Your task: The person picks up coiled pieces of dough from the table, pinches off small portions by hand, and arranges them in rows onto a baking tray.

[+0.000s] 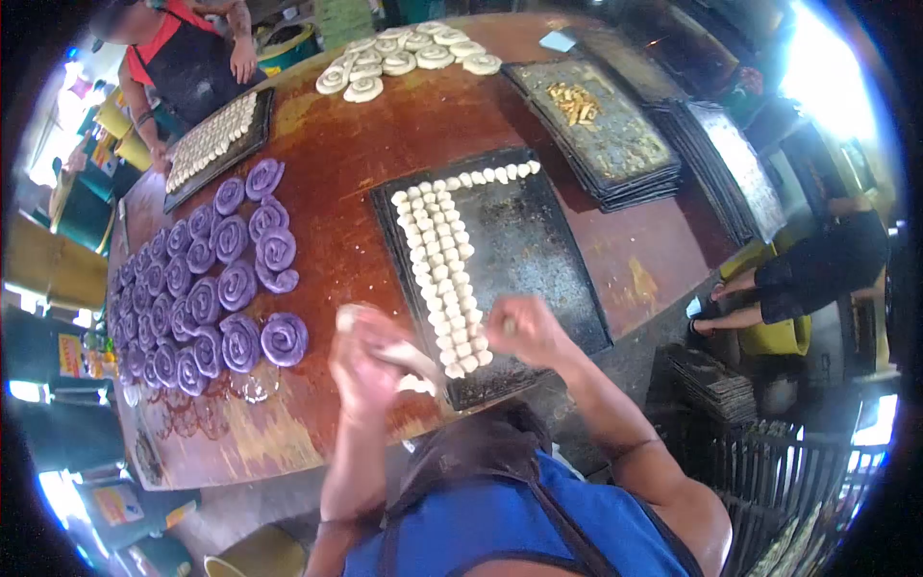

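One table (332, 192) is filling much of the view, and on it the tray (538, 274) is lying, its long axis running away from the body and leaning left at the far end. Along the tray's left long side a band of balls (450, 258) is following that same axis, with a single row running on across the far edge. The right hand (529, 332) is hovering over the tray's near half, just right of the band, and is the nearer one; its fingers are curling, but I cannot tell whether they are pinching anything. The left hand (365, 361) is hanging outside the tray's left edge, by the near corner, clasping a strip (409, 358) whose free end is pointing at that corner; the band is lying to its right. Counting down in size: two co-workers are showing, one (192, 67) far left of the tray, one (822, 264) well to its right; two stacks (615, 139) are standing past its far right corner; one second tray (261, 120) is lying far left; about thirty purple coils (237, 286) are spreading left of the tray; around sixteen white coils (399, 63) are lying beyond its far edge; one strip is showing; the balls are running three or four abreast, too crowded for a sure total.
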A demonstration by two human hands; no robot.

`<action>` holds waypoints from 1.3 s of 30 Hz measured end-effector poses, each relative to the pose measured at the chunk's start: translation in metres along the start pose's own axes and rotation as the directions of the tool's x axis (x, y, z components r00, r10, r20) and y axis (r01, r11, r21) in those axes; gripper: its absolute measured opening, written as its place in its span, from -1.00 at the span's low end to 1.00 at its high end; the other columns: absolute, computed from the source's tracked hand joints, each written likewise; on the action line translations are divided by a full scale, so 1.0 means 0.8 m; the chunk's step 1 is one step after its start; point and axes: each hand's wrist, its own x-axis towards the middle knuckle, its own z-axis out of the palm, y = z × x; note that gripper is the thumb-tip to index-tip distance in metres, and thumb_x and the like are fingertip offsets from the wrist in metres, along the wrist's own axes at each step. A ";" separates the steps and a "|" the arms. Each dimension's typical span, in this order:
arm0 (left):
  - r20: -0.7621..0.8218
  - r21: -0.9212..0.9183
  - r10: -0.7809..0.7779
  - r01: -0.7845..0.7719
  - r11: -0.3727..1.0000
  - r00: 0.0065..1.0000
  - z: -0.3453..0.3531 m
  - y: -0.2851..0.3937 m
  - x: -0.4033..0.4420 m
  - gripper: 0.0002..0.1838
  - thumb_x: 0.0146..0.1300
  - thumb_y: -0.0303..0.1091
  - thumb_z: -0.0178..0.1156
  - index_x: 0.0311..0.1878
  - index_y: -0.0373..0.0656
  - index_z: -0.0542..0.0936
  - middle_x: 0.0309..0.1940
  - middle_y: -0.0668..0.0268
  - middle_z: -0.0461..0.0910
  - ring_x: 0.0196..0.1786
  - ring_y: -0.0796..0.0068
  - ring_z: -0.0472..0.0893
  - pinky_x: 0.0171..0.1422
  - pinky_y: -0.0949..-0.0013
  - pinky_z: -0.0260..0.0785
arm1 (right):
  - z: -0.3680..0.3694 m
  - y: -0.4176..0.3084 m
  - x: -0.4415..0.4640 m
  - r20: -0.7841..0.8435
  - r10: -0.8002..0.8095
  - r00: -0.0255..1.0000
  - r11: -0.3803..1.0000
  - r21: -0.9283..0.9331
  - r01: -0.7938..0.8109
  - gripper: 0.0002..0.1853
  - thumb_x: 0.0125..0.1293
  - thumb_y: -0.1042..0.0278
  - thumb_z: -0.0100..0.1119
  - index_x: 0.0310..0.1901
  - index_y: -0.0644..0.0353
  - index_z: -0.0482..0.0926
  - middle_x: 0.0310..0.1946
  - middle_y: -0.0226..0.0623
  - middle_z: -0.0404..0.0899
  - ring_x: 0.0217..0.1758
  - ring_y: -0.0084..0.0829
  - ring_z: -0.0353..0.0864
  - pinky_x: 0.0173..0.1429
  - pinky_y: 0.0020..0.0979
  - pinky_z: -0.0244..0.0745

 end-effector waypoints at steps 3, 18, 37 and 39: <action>0.280 -0.753 -0.651 0.582 0.307 0.706 0.018 -0.016 -0.009 -0.84 0.40 -0.28 0.03 -0.22 -0.16 0.47 -0.63 0.45 0.34 -0.65 0.72 0.28 -0.64 0.62 0.15 | -0.014 0.038 0.074 -0.168 0.337 0.926 0.926 -0.120 -0.359 -0.82 0.26 0.32 0.21 -0.29 0.28 0.64 -0.36 -0.11 0.67 -0.36 -0.32 0.67 -0.23 -0.32 0.60; 0.457 -0.036 0.023 -0.007 0.999 0.889 0.007 0.037 -0.058 -0.51 0.27 -0.44 0.17 0.24 -0.27 0.30 -0.20 0.14 0.57 -0.21 0.11 0.59 -0.02 0.20 0.48 | 0.060 -0.087 -0.075 0.076 -0.368 0.927 0.915 -0.150 0.375 -0.70 0.23 0.27 0.29 -0.06 0.21 0.56 -0.29 -0.10 0.63 -0.34 -0.30 0.68 -0.28 -0.36 0.56; 0.220 -0.123 0.050 -0.024 0.992 0.974 0.001 -0.008 -0.031 -0.80 0.37 -0.28 0.02 -0.15 -0.23 0.46 -0.43 0.38 0.50 -0.36 0.61 0.46 -0.27 0.46 0.29 | 0.004 0.020 -0.009 -0.168 0.050 0.985 0.993 -0.093 -0.067 -0.86 0.20 0.39 0.24 -0.27 0.26 0.57 -0.56 -0.28 0.53 -0.46 -0.45 0.53 -0.35 -0.35 0.42; 0.296 -0.737 -0.481 0.518 0.434 0.825 0.001 -0.027 -0.043 -0.65 0.44 -0.07 -0.04 -0.07 -0.21 0.43 -0.47 0.38 0.46 -0.43 0.57 0.46 -0.34 0.44 0.30 | -0.001 0.049 0.046 -0.263 0.108 0.959 0.972 -0.175 -0.157 -0.86 0.20 0.42 0.22 -0.23 0.26 0.57 -0.46 -0.21 0.58 -0.36 -0.32 0.59 -0.27 -0.31 0.47</action>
